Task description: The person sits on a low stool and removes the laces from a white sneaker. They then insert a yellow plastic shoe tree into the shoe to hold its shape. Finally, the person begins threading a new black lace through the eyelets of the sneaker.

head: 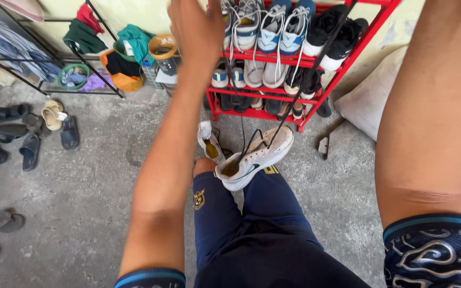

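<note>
A white sneaker (257,157) rests on my knee, over dark blue shorts (252,224). A black lace (316,64) runs taut from the sneaker up and to the right, out of the top of the picture. My left hand (196,26) is raised high in front of the shoe rack, its fingers cut off by the top edge, so what it holds does not show. My right forearm (433,106) rises on the right and its hand is out of view. A second white shoe (208,143) stands on the floor beside my knee.
A red shoe rack (348,58) full of sneakers stands straight ahead. A black wire rack (97,64) with clothes and tubs is at the back left. Several sandals (28,133) lie on the concrete floor at left. A pale sack (369,96) leans at right.
</note>
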